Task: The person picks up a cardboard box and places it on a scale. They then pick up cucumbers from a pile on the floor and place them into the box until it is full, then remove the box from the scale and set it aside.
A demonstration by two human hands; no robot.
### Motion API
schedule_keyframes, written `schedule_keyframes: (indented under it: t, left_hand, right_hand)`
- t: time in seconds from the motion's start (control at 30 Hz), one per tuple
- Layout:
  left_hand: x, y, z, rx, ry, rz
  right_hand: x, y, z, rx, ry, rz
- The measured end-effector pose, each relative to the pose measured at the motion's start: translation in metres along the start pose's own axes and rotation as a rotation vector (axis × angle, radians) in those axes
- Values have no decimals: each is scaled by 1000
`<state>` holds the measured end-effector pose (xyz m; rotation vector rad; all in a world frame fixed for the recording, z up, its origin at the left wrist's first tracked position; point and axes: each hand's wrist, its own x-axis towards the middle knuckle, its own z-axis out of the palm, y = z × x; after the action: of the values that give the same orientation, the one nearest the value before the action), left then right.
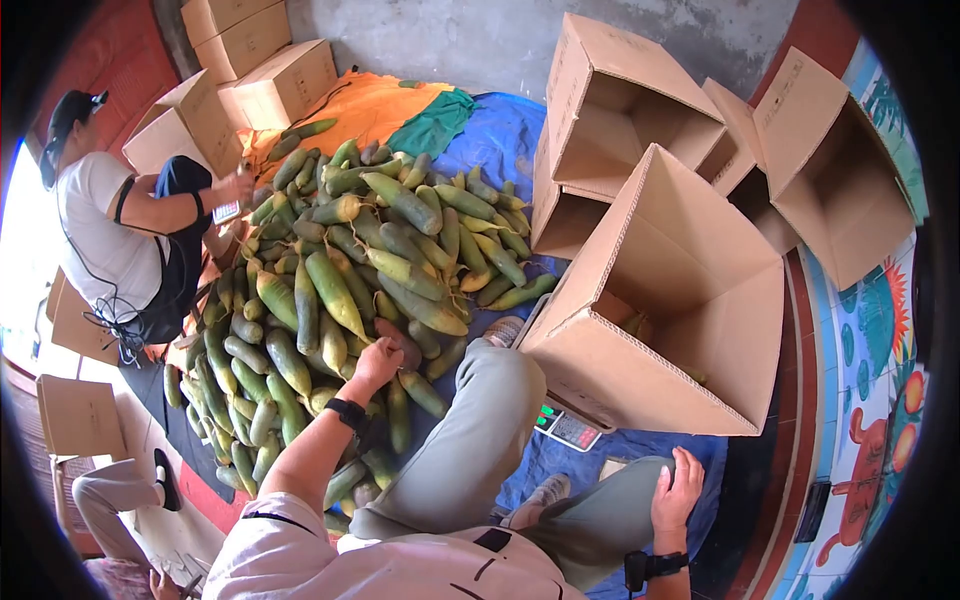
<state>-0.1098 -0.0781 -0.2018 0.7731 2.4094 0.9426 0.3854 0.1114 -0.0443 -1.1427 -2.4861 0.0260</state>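
Observation:
My left hand [376, 365] reaches into the heap, fingers closed at the pale, tapering tip of a long green radish [333, 290]. Around it lie many more green radishes [400, 205], heaped on the sheets. My right hand [678, 490] rests by my right knee, fingers stretched out and holding nothing. In front of my knees a large open cardboard box [560, 345] is tilted toward me, with a few radishes partly visible in its shadowed inside. Beneath its near edge shows a digital scale [568, 428] with green digits.
Several open cardboard boxes [640, 110] are stacked at the back right; more boxes [280, 85] stand at the back left. Another person [120, 215] sits left of the heap, a hand at its edge. A further person's leg [115, 495] shows lower left. Blue sheeting [500, 130] covers the floor.

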Motion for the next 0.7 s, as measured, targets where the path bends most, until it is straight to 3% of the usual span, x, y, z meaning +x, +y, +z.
schedule_keyframes:
  t: [0.2,0.23,0.53,0.7]
  left_hand:
    - [59,13,-20,232,187,56]
    - [68,12,-23,275,229,140]
    - [143,32,-52,815,62,105]
    - [165,15,-50,920,15,67]
  right_hand:
    - [-1,0,2,18,-2,44]
    - [-2,1,2,16,0,49]
    - [-2,3,4,1,-11,66]
    - [0,1,2,0,-22,79]
